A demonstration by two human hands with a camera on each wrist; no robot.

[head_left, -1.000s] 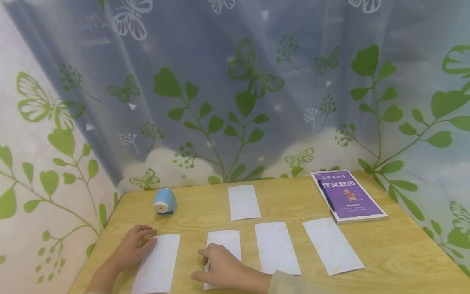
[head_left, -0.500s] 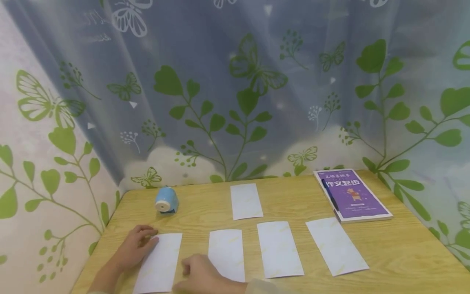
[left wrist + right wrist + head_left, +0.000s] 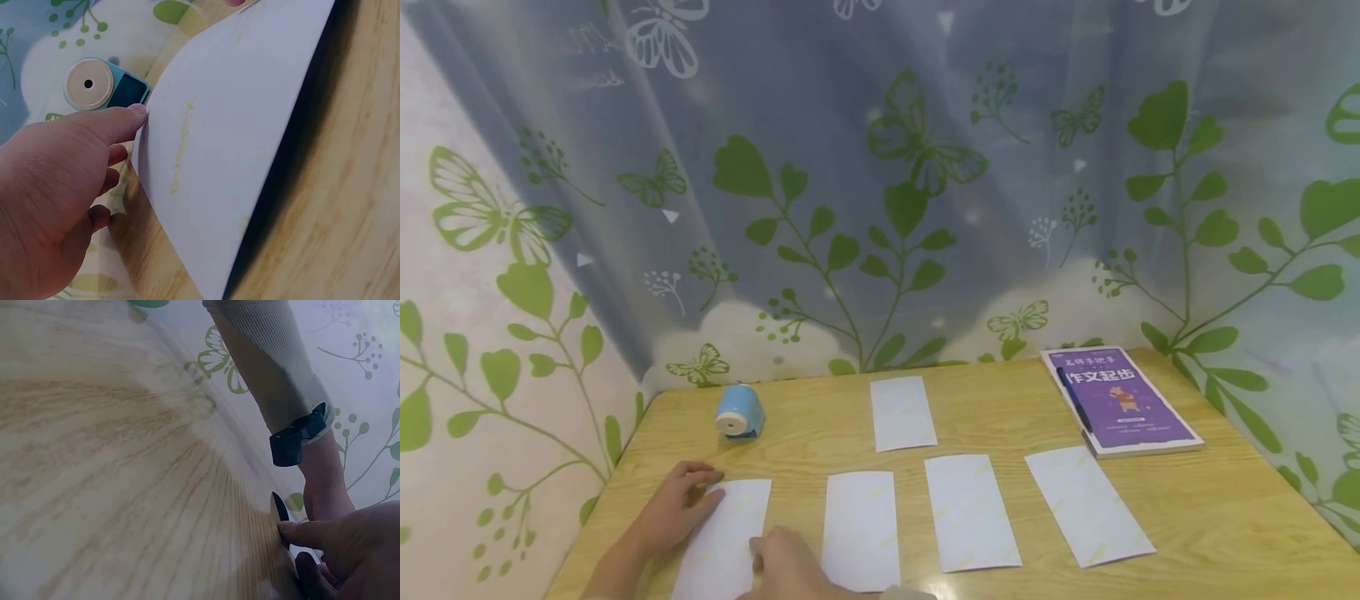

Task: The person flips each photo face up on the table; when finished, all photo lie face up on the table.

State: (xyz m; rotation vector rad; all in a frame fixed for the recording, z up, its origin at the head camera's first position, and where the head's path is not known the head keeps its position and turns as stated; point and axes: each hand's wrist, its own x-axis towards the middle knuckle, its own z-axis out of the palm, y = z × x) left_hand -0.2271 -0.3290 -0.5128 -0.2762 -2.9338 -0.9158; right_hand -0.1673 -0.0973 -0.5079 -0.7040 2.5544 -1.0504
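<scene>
A white sheet of paper lies at the left of the table, its long edge raised a little in the left wrist view. My left hand holds its upper left corner; in the left wrist view the thumb lies over the paper's edge and the other fingers curl beside it. At the sheet's right edge is my right hand. Its thumb and a finger pinch the paper's edge in the right wrist view, where the paper is seen almost edge-on. The lower part of this hand is cut off in the head view.
Several more white sheets lie flat across the table. A blue pencil sharpener stands at the back left. A purple book with a dark pen on it lies back right. A patterned curtain borders the table.
My right hand has moved left, from above the second sheet to the right edge of the leftmost sheet. The left hand has stayed at that sheet's corner.
</scene>
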